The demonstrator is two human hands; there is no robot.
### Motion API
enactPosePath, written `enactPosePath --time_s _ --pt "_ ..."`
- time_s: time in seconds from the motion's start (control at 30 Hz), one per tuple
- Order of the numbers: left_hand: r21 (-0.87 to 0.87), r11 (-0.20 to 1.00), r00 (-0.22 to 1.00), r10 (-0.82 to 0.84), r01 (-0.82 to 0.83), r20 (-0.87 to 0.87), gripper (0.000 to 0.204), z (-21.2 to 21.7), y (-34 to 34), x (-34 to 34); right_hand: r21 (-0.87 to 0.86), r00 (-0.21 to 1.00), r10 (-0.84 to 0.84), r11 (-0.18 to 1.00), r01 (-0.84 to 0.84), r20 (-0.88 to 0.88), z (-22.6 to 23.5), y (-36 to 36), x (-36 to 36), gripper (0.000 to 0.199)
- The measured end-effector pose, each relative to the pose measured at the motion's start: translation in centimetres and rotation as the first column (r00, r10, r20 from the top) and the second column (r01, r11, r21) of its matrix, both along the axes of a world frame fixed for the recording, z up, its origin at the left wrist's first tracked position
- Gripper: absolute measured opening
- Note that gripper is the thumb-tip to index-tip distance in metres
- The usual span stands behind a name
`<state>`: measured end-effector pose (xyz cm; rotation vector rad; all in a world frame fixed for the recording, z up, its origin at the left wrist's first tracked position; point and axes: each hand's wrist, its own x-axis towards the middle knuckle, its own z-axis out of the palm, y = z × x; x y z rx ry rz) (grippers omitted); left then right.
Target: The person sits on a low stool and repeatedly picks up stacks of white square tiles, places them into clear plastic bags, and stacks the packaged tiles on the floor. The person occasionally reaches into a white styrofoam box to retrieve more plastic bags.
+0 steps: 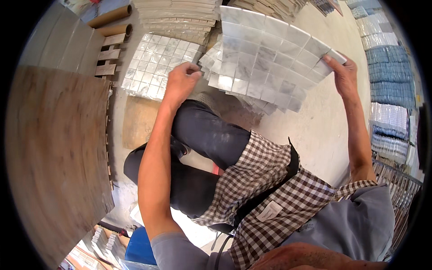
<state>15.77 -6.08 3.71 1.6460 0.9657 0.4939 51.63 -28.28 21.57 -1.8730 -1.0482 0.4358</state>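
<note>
Workshop floor [324, 121], marble-look mosaic sheet [261, 54] held over it

The right hand [343, 74] clamps the sheet's right edge between thumb and fingers, a grip that probably leaves most squares uncovered. The left hand [182, 83], well apart, curls beside a mosaic stack [155, 65]; whether it pinches anything, I cannot tell. That stack lies flat, likely for stability. The checked apron [263, 155] bears a white label [270, 210], its print too small to read.

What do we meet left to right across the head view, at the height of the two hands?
Brown wooden panel → flat grid of grey-white tiles → left hand → raised tile sheet → right hand → blue stacks.
</note>
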Motion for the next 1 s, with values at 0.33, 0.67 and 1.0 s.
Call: enactPosePath --time_s 0.33,0.67,1.0 --pt "-0.269 0.907 0.926 -0.247 0.325 0.287 0.09 0.4 -2.1 1.1 0.047 0.945 0.288 0.953 -0.298 0.156 13.2 3.6 -10.2 0.028" --pt "-0.376 0.919 0.872 0.082 0.122 0.483 0.065 1.0 -1.6 -0.6 0.057 0.891 0.399 0.906 -0.42 0.217 16.1 13.0 -9.9 0.033" --pt "-0.674 0.699 0.764 0.563 -0.237 0.315 0.034 -6.6 0.3 -5.8 -0.13 0.798 0.507 0.86 -0.493 0.325 2.3 32.0 -19.5 0.039"
